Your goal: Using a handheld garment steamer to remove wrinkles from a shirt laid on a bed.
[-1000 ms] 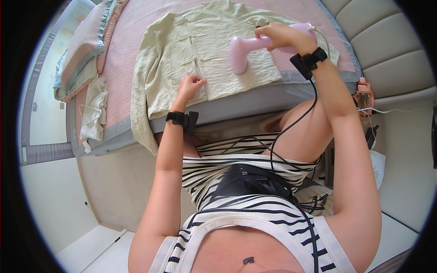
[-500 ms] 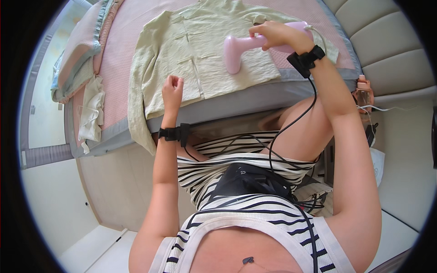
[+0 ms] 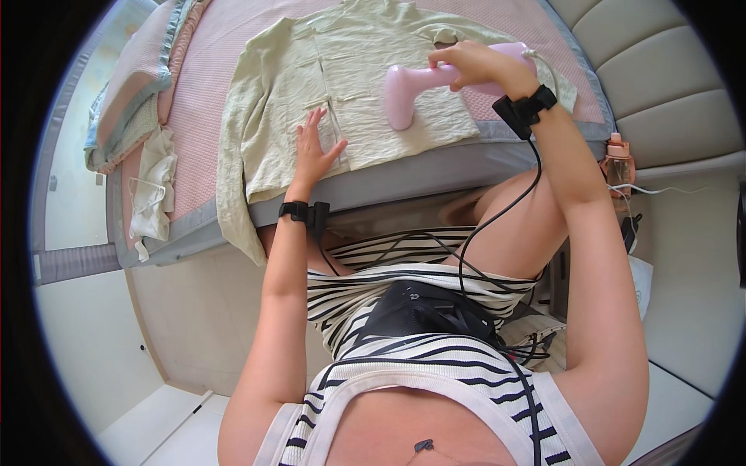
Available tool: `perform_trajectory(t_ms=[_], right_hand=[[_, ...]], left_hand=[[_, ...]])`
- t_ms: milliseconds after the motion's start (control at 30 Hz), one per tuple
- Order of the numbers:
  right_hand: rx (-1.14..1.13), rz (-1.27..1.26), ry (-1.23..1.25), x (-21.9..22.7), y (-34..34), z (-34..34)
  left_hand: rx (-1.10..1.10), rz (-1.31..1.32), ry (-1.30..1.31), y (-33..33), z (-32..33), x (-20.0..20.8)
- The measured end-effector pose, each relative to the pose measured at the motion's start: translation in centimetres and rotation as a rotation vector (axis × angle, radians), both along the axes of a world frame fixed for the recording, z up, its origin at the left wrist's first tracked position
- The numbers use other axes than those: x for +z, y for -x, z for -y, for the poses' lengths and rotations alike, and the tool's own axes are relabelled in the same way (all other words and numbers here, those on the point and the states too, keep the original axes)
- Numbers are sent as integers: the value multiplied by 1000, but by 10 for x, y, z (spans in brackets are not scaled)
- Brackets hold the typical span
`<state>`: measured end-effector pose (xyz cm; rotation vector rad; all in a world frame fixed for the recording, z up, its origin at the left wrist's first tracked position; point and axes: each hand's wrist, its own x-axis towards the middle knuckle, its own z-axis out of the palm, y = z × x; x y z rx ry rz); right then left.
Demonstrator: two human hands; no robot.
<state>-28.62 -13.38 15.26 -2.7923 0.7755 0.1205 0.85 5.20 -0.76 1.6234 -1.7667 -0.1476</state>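
A pale green button-front shirt [image 3: 280,93] lies spread on the bed, its front facing up and one sleeve hanging over the near edge at the left. In my right hand [image 3: 478,66] is a pink handheld garment steamer [image 3: 402,97], with my fingers wrapped round its handle. The steamer's head is low over the right front of the shirt; whether it touches the cloth I cannot tell. My left hand [image 3: 315,155] is open, fingers spread, at the shirt's lower front beside the button line.
A pink quilted bedspread with a grey border [image 3: 198,116] covers the bed. Folded bedding [image 3: 140,101] and a white cloth-like bundle [image 3: 151,190] lie at the left. A pink bottle [image 3: 618,163] and a white cable [image 3: 660,188] are at the right, below a padded headboard [image 3: 653,78].
My left hand has opened from a closed fist and shifted slightly to the right. The right hand and the steamer have barely moved.
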Motion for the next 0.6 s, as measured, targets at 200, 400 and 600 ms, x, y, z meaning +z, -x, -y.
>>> perform_trajectory(t_ms=[200, 400, 600], right_hand=[[33, 81, 37, -11, -4, -4], [3, 35, 33, 0, 7, 4], [-32, 9, 28, -4, 9, -1]], left_hand=[[-39, 52, -37, 3, -3, 2], [-47, 65, -29, 0, -5, 1], [-56, 50, -26, 0, -2, -1]])
